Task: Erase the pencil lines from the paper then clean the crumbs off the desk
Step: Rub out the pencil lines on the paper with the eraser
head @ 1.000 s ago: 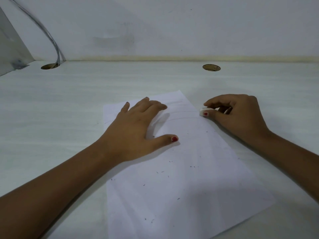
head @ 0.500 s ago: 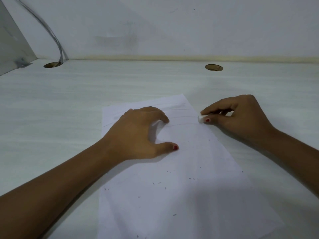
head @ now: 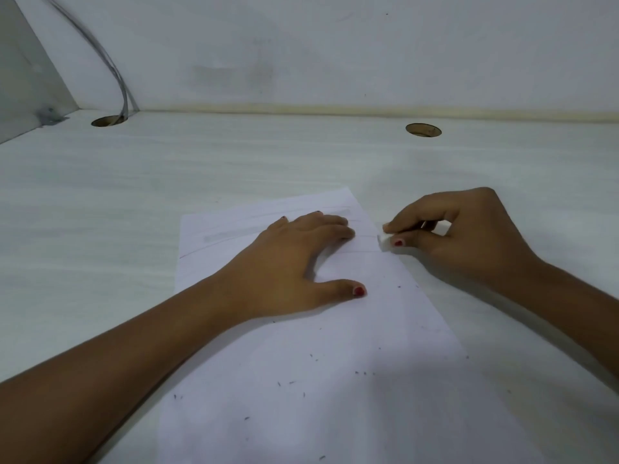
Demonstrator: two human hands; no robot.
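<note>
My left hand (head: 284, 262) has flattened again, fingers spread on the thin paper (head: 335, 363); my right hand (head: 469, 242) still pinches the small white eraser (head: 384, 242) at the paper's right edge, centre frame.

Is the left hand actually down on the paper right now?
Touching. The head view shows the left hand lying flat on the paper, no gap beneath.

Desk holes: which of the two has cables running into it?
The left hole; cables drop into it from the wall. The right hole has none.

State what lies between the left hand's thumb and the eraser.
Head view: only bare paper separates the left hand from the eraser; faint pencil lines cross it.
</note>
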